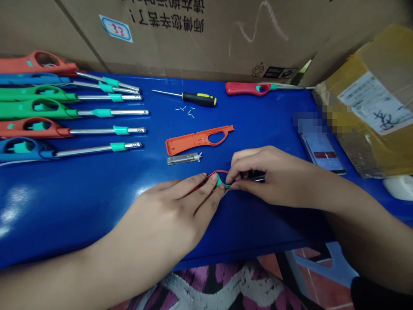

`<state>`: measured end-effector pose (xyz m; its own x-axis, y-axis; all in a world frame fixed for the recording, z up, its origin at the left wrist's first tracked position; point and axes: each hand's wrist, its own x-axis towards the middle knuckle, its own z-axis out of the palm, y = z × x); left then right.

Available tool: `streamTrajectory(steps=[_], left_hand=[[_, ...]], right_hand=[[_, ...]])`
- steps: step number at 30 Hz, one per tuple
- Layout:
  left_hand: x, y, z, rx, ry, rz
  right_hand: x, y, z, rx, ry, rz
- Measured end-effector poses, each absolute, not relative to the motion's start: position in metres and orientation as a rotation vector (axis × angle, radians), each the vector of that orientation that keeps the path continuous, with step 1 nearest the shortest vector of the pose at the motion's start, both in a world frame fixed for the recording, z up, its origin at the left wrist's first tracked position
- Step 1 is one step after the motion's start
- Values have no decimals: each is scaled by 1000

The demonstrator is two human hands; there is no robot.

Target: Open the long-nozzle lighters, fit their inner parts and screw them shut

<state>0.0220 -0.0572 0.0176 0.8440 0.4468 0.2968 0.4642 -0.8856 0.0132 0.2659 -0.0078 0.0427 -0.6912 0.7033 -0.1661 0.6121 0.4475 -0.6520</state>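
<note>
My left hand (pixel 176 206) lies on the blue table (pixel 80 198), its fingers stretched over an orange lighter part with a teal trigger (pixel 219 180) and pressing it down. My right hand (pixel 267 174) is closed in a pinch on the same part, with a dark piece showing under its fingers. Just beyond them lie an orange half shell of a lighter (pixel 196 140) and a clear fuel tube (pixel 182 159).
Several long lighters, orange, blue and green (pixel 64 113), lie in a row at the left. A black and yellow screwdriver (pixel 196 99) and small screws (pixel 187 112) lie further back, with a red lighter (pixel 254 88). A phone (pixel 322 153), taped box (pixel 371 103) and cardboard cartons (pixel 206 34) stand nearby.
</note>
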Motion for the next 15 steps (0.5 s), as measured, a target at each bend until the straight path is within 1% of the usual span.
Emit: streamTrajectory(steps=[6,15], left_hand=[[26,-52,18,-2956,-916,-715],[21,-48,13,-3025,-956,-801]], right_hand=[[266,-10,46,-1186,-2601,1016],[263,-12,47,-1187,-2621,972]])
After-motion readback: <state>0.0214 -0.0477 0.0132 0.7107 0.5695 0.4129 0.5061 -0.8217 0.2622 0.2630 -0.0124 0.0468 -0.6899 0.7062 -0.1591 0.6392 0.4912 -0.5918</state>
